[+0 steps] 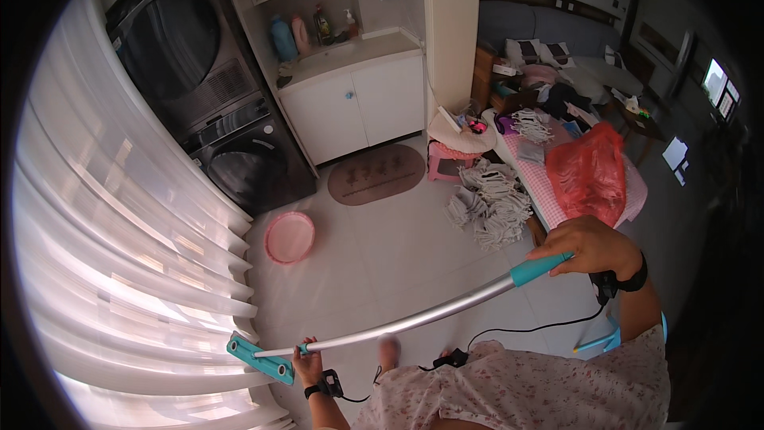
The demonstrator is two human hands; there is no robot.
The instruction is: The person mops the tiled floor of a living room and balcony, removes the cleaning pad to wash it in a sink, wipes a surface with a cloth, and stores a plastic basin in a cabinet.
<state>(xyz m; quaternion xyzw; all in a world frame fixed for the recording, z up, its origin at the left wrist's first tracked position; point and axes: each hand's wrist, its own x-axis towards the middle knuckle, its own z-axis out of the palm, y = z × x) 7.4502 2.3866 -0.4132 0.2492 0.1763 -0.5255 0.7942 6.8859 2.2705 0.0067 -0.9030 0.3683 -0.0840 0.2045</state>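
Note:
A flat mop with a silver metal pole (441, 310) is held across the front of my body. My right hand (588, 245) is closed around its teal grip (540, 269) at the upper end. Low on the pole, near a teal collar, my left hand (307, 364) grips it with the fingers wrapped around. The teal mop head (260, 359) is raised at the left, against or just in front of the white sheer curtain (149, 263); whether it touches the fabric I cannot tell. Both wrists wear dark bands with small devices and black cables.
A pink basin (289, 237) and an oval mat (376, 174) lie on the tiled floor. Stacked washing machines (245, 161) stand behind, beside a white sink cabinet (358, 107). Bundles of grey gloves (498, 206) lie by a bench with a red plastic bag (588, 173).

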